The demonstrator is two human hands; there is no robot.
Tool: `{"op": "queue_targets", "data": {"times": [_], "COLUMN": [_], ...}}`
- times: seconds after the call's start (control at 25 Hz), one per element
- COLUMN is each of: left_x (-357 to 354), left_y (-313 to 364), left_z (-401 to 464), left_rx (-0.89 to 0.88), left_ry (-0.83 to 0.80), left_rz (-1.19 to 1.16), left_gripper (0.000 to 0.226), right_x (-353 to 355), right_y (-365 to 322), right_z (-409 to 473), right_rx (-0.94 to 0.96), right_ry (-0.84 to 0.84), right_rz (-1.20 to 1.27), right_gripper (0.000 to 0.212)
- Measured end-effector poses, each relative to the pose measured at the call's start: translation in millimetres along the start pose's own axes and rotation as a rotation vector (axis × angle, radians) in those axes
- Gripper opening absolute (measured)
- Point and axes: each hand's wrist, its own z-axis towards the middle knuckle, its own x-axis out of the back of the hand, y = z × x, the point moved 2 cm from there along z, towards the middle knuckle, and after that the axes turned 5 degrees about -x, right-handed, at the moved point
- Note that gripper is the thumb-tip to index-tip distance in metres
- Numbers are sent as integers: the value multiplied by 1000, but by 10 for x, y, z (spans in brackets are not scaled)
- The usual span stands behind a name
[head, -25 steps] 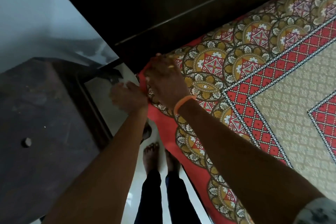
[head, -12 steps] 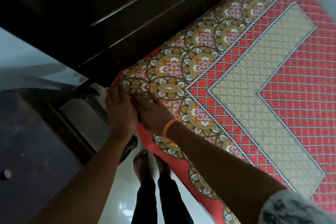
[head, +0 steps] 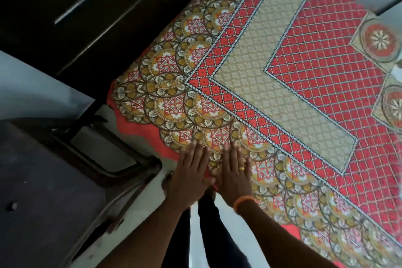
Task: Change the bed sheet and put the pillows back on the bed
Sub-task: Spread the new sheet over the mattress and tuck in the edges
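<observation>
Sheet point(head: 272, 85): red and mustard print, big round medallions along the border, a red diamond grid and a beige L-shaped band further in. It's spread flat over the bed and covers pretty much the whole top that's in view.
Sheet corner: the near-left corner hangs a bit past the bed edge, with a plain red scalloped hem showing over the pale floor point(head: 200, 243).
Left hand point(head: 191, 172): lying palm down on the sheet right at the near edge, fingers straight and a little spread, so released, not grabbing anything.
Right hand point(head: 233, 172): same deal, flat on the medallion border just beside the left one, thumbs almost touching. Fingers stretched out and loose, with a gold ring point(head: 242, 168) on one finger.
Band point(head: 243, 200): orange, on the right wrist.
Pillows point(head: 389, 78): two in a matching print at the far right edge of the bed, partly cut off by the frame.
Wardrobe point(head: 91, 13): dark wood with long metal handles, running along the far-left side of the bed.
Legs point(head: 208, 230): dark trousers, standing on the floor close against the bed, between the two arms.
Desk point(head: 50, 191): dark brown surface at lower left, well apart from the hands.
</observation>
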Motion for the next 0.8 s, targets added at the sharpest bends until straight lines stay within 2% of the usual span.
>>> {"op": "queue_targets", "data": {"times": [0.08,0.16,0.24,0.28,0.36,0.48,0.6,0.8], "left_x": [-1,192,508,720,1158,1758,2117,2422], "left_y": [111,241,419,546,868,1475,2005,2828], "left_z": [-378,-659,-814,-892,-1076,-1436,-1746,-2084], "left_rx": [44,108,142,170,206,190,167,34], "left_ry": [-219,-369,-348,-303,-178,92,269,314], "left_rz": [19,-18,-42,-80,-199,-356,-411,-459], "left_gripper": [76,53,33,31,34,30,31,36], "right_x": [-93,9,310,519,919,1457,1778,1932], "right_y": [-72,-104,-83,-28,155,507,841,1360], "right_z": [-429,-766,-1008,-1163,-1514,-2094,-2659,-3541], "right_rx": [16,44,23,-11,-86,-144,-227,-382], "right_ry": [-165,-331,-468,-469,-348,-63,132,320], "right_rz": [14,102,250,336,523,810,979,1102], "right_gripper": [78,73,51,44,34,19,17,19]}}
